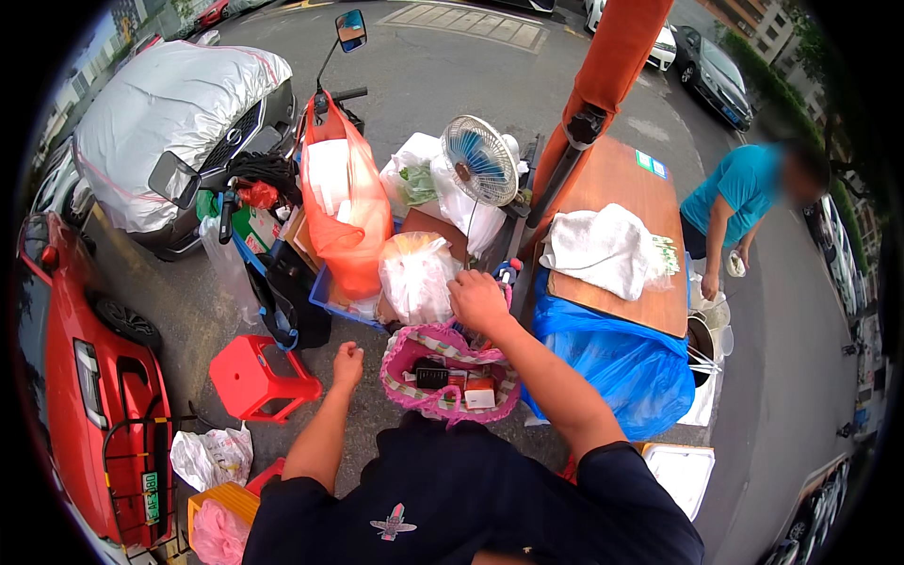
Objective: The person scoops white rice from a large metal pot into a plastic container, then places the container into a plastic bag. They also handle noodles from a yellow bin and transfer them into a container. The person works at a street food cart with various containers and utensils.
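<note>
My left hand hangs with curled fingers left of a pink woven basket. Whether anything small is in it, I cannot tell. Reaching over the basket's far rim, my right hand is at the right side of a whitish plastic bag with bundled contents. Its fingers point down and their tips are hidden, so a hold on anything does not show. Inside the basket lie a black device and a small red and white box.
A fan and an orange plastic bag stand ahead. A white towel lies on a wooden board at right, with blue plastic sheeting below. A red stool is left; a person stands at right.
</note>
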`<state>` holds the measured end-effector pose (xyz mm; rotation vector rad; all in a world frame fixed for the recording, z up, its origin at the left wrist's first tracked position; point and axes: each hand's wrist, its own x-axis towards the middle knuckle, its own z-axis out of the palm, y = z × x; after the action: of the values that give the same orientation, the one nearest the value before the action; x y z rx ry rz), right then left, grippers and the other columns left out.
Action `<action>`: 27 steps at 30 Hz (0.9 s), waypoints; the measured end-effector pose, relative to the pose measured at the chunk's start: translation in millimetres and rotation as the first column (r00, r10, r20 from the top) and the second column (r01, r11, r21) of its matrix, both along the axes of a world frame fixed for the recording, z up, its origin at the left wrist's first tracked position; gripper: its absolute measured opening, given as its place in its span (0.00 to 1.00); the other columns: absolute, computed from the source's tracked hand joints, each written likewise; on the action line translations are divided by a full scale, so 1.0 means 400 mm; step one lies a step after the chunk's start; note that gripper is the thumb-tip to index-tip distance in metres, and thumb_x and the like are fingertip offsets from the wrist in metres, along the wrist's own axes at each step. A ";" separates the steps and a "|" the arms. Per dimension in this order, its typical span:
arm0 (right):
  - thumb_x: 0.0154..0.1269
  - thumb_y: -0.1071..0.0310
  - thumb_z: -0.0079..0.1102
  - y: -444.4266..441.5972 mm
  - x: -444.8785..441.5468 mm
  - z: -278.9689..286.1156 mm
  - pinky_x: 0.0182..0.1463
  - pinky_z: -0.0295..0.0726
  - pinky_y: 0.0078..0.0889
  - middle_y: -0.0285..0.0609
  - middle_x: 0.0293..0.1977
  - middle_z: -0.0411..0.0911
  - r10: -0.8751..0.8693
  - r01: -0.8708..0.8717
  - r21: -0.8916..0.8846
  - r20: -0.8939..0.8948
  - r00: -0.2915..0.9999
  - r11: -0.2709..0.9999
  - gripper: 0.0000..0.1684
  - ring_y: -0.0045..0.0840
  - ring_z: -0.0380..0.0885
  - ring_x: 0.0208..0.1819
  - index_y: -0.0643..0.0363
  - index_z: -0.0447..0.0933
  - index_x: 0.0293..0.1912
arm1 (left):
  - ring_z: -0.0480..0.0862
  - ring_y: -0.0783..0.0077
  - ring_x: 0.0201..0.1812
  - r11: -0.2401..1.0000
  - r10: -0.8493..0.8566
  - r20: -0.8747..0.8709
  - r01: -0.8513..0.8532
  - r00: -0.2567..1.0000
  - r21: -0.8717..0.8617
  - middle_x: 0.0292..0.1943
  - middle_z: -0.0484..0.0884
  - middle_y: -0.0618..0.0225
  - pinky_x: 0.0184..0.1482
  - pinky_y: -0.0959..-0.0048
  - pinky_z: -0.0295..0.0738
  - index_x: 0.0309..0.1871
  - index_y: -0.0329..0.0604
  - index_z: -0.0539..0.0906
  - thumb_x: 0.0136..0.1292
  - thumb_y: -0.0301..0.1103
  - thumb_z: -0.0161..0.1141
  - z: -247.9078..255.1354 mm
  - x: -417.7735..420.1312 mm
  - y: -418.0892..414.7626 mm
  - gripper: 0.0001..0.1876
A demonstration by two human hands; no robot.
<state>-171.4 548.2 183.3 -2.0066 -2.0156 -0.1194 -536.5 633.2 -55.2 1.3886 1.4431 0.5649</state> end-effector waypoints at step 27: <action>0.62 0.66 0.73 0.036 -0.041 0.001 0.74 0.67 0.55 0.59 0.69 0.67 -0.740 0.761 0.282 -0.201 0.642 0.585 0.51 0.56 0.66 0.71 0.64 0.56 0.79 | 0.78 0.44 0.63 0.698 -0.509 -0.115 0.488 0.853 0.524 0.68 0.69 0.45 0.63 0.53 0.80 0.79 0.40 0.62 0.56 0.38 0.81 0.433 0.472 0.775 0.51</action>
<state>-187.6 562.7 183.7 -2.4204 -0.8615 -0.5390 -347.6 943.2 118.0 2.1154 0.8179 0.6553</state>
